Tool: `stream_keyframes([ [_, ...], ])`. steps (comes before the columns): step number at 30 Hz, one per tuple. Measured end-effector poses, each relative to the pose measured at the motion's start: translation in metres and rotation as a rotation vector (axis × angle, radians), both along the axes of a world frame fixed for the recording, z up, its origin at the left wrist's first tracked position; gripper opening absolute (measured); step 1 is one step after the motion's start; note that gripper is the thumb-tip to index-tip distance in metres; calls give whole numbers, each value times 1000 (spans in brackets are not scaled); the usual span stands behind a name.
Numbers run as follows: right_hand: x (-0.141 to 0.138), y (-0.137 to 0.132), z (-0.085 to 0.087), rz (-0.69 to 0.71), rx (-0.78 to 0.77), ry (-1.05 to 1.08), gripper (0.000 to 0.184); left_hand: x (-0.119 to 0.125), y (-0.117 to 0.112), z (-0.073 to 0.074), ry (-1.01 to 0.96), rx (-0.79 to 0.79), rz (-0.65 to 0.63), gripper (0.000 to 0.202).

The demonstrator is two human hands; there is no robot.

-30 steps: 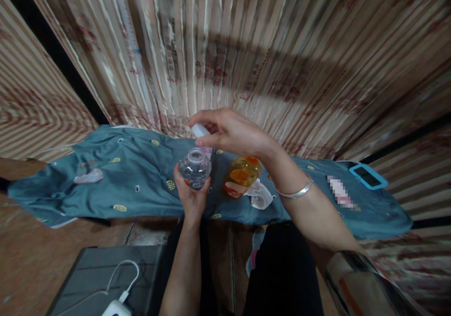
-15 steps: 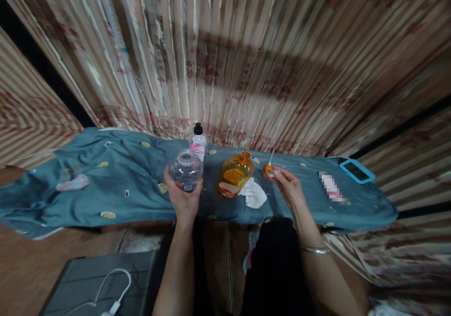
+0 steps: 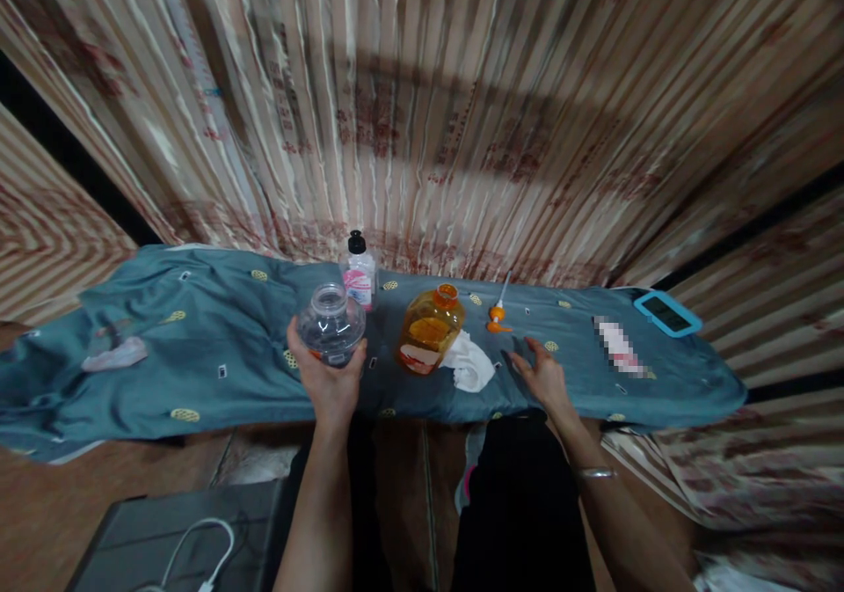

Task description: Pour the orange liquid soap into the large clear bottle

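My left hand (image 3: 325, 378) grips a small clear round bottle (image 3: 331, 324) with an open neck, held upright just above the teal cloth (image 3: 217, 346). My right hand (image 3: 542, 375) rests on the cloth with fingers spread, holding nothing. An orange pump cap with a white tube (image 3: 497, 315) lies on the cloth a little beyond that hand. Between my hands stands an uncapped amber bottle (image 3: 428, 339) with a crumpled white tissue (image 3: 469, 365) at its right side. A small bottle with a black cap and pink label (image 3: 360, 274) stands behind the clear bottle.
A blue-cased device (image 3: 667, 312) lies at the cloth's far right. A pale wrapper (image 3: 116, 354) lies at the left. A striped curtain (image 3: 422, 117) hangs right behind the cloth. A dark box with a white cable (image 3: 191, 539) sits on the floor at lower left.
My right hand set the black-capped bottle behind the clear one, carried the orange pump cap rightward, laid it on the cloth and now rests open. The left hand kept the clear bottle.
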State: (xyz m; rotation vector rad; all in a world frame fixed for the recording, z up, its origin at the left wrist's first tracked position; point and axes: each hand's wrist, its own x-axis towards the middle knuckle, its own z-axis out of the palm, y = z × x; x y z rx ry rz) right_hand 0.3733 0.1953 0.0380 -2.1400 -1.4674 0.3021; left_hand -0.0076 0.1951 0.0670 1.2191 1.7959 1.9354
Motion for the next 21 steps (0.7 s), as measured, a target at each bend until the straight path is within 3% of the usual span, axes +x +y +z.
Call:
stream_keyframes([
  [6, -28, 54, 10, -39, -88, -141, 64, 1, -3, 5, 28, 9, 12, 107],
  [10, -37, 77, 4, -80, -179, -189, 60, 1, -4, 7, 30, -8, 30, 108],
  [16, -15, 78, -5, -124, -163, -174, 50, 1, -5, 8, 42, -16, 40, 107],
  [21, 2, 66, -17, -118, -79, -61, 54, 2, -6, 12, 27, -30, 27, 108],
])
